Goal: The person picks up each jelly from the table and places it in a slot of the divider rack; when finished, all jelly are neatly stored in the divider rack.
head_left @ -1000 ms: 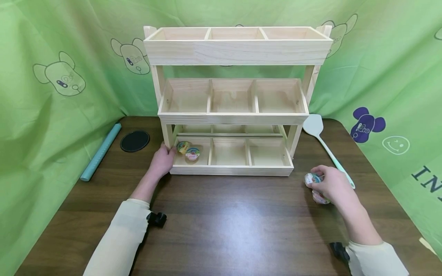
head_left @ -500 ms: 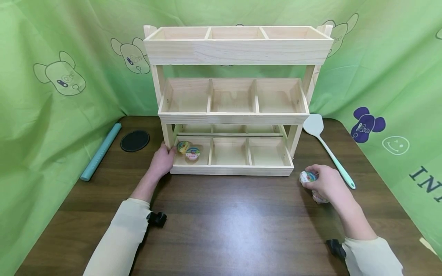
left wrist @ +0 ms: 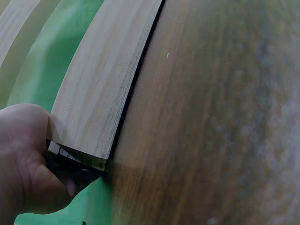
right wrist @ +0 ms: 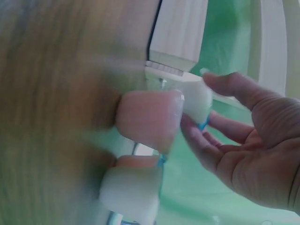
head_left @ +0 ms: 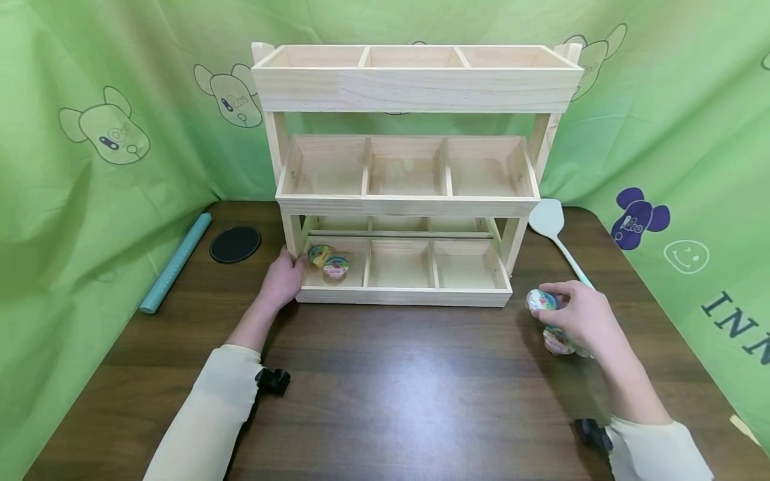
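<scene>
My left hand [head_left: 281, 279] grips the left end of the bottom tray of a three-tier wooden rack [head_left: 415, 91]; in the left wrist view the thumb side lies against the tray's corner [left wrist: 93, 117]. Out to the right, my right hand [head_left: 583, 314] pinches a small jelly cup [head_left: 539, 300] with a blue-and-white lid between thumb and fingers. Just below that hand sit more jelly cups [head_left: 557, 341]; the right wrist view has a pink cup [right wrist: 150, 112] and a whitish cup [right wrist: 131, 187] there. Two jelly cups [head_left: 335, 268] lie in the bottom tray's left compartment.
A white spatula [head_left: 546, 218] with a mint handle lies right of the rack, partly behind my right hand. On the left are a black round disc [head_left: 235, 244] and a blue rod [head_left: 176, 262]. Green printed cloth [head_left: 120, 40] hangs around the dark wooden table [head_left: 385, 401].
With the jelly cup pinched, my right hand has shifted slightly left, then back right and a little farther from me, baring more of the cups below. The left hand stays put.
</scene>
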A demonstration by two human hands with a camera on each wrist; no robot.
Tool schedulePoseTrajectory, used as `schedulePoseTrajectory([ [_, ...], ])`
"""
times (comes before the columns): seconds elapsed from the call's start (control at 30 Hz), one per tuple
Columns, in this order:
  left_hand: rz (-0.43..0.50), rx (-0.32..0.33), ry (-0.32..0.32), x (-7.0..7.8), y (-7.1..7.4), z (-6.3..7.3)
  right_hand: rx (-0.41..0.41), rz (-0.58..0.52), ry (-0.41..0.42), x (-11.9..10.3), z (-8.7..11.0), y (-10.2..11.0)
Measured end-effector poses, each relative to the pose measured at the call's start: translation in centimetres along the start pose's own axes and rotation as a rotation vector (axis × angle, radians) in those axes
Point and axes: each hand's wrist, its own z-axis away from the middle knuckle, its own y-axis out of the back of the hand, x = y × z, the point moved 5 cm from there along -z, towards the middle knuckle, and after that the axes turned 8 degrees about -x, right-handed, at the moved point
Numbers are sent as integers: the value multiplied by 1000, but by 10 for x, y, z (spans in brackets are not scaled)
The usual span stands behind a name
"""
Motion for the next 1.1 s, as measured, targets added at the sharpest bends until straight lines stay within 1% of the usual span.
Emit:
schedulePoseTrajectory([
  [0.2,8,3,8,-1,2,-1,53,-70,53,-17,5,5],
  [0.43,-7,1,-4,-2,0,0,37,-158,117,-38,5,3],
  [0.53,-13,7,-12,-1,1,0,33,-170,158,-47,3,2],
  [0.63,-11,11,-14,0,1,1,48,-166,199,-56,1,2],
  [0.73,-11,14,-19,1,1,1,57,-159,222,-63,-3,0],
  [0.9,-18,25,-17,3,0,3,29,-159,213,-71,-12,-3],
  [1.1,-8,10,-4,2,0,3,-17,-184,193,-80,-21,-8],
])
